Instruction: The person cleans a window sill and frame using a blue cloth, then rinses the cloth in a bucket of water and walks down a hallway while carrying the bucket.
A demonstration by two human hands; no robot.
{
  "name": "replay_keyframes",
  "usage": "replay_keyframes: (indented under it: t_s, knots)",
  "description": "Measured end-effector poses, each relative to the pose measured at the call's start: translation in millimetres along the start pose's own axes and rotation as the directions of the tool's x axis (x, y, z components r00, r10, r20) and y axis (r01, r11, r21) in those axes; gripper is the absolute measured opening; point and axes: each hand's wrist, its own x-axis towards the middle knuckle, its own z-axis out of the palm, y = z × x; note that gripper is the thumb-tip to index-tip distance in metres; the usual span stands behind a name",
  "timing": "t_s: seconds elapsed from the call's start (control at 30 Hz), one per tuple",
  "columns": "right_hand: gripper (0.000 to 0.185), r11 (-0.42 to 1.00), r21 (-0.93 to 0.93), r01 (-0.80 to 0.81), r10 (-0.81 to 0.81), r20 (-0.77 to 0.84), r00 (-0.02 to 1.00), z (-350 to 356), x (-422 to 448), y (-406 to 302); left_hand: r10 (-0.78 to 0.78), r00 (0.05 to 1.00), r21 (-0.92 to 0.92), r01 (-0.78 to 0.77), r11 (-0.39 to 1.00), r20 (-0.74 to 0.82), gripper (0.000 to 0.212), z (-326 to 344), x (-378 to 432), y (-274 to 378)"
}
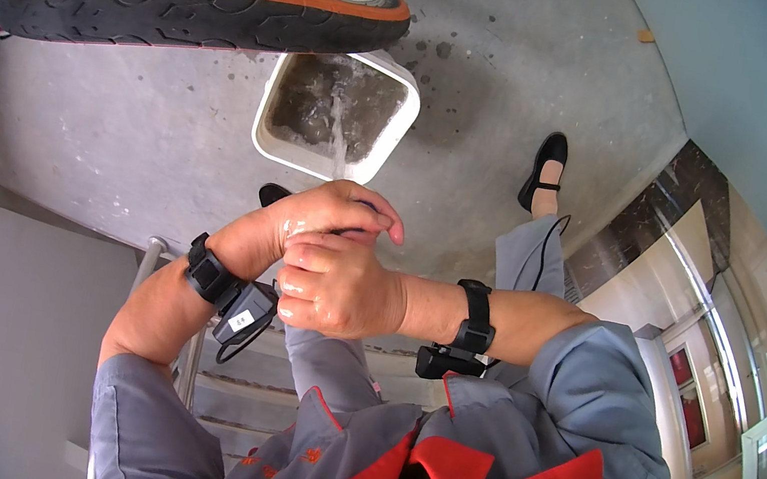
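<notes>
Both wet hands are together over the near edge of a white plastic bucket. My left hand (331,214) lies across the top, its fingers bent around a dark, cloth-like piece (348,232) that is almost wholly hidden. Just below it, my right hand (338,285) is closed in a fist pressed against the left one, and what lies inside that fist is covered. From beneath the hands a stream of water (338,144) pours into the bucket (398,137). Murky, splashing water (309,94) fills its inside.
A bicycle wheel with a black and orange tyre (201,11) overhangs the bucket's far side. Dark wet spots mark the concrete floor (486,82). Behind me are steps (244,391) with a metal handrail (156,246). Walls stand left and right.
</notes>
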Motion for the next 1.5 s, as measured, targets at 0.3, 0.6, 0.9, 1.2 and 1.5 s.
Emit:
replay_keyframes:
  t_s: [0.3,0.6,0.9,1.2,1.5]
  knots:
    - [0.014,0.998,0.031,0.056,-0.056,0.02,0.998,2,-4,11,0.222,0.957,0.326,-0.274,0.905,0.187,0.017,-23,25,-30]
    - [0.008,0.391,0.747,-0.537,0.914,-0.244,0.326,-11,-22,96,0.295,0.703,-0.308,-0.595,0.743,-0.647,0.034,-44,47,-68]
    - [0.016,0.136,0.797,-0.588,0.991,-0.107,0.083,13,-56,110,0.728,0.524,0.847,-0.023,0.53,-0.442,0.044,-14,6,-74]
    - [0.045,-0.212,0.811,-0.546,0.898,0.382,0.22,-8,-46,63,0.536,0.622,0.593,-0.14,0.793,-0.57,0.027,79,-73,-30]
    - [0.041,-0.171,0.742,-0.648,0.942,0.315,0.112,-26,-67,40,0.429,0.358,0.425,-0.092,0.9,-0.83,0.021,61,-162,-52]
